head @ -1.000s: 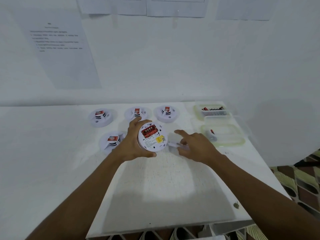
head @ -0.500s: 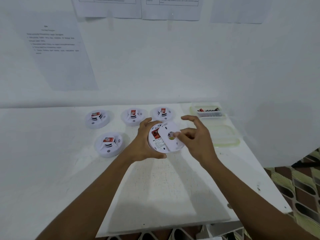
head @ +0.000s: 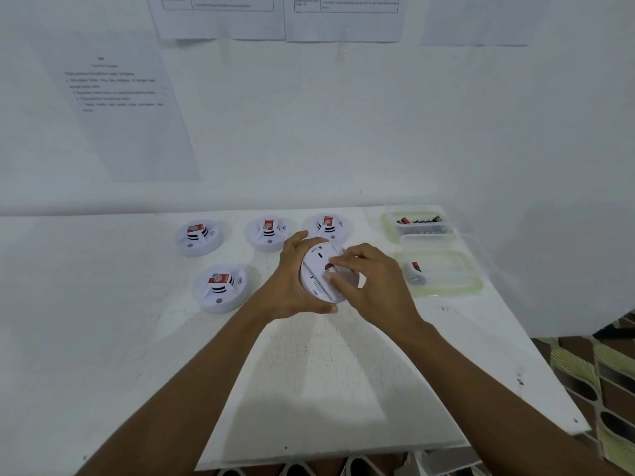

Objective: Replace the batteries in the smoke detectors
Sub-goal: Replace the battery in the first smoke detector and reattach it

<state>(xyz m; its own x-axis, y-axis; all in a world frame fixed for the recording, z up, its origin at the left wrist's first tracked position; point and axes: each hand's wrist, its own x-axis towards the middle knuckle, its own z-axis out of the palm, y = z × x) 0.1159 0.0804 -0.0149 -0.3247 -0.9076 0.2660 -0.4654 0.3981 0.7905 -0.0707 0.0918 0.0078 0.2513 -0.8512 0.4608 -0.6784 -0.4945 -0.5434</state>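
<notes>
- The left hand (head: 295, 283) holds a white round detector (head: 318, 273) by its left edge, tilted with its back side toward the camera, above the middle of the table (head: 309, 372).
- The fingers of this hand are curled around the rim, the thumb at the near edge.
- The right hand (head: 374, 286) lies on the back of the same detector, where a white cover plate (head: 347, 278) sits; its fingers (head: 338, 262) are bent and press on the plate, with a small red part showing between them.
- Four other detectors lie face up on the table, each with a red label: three in a far row (head: 199, 235), (head: 269, 231), (head: 326, 226) and one nearer on the left (head: 221, 286).
- On the far right of the table stands a clear tray (head: 391, 221) with batteries (head: 421, 221) in it.
- Just nearer is a second clear tray (head: 460, 290); it holds one battery (head: 414, 271) at its left side.
- Printed papers (head: 117, 97) hang on the white wall behind the table.
</notes>
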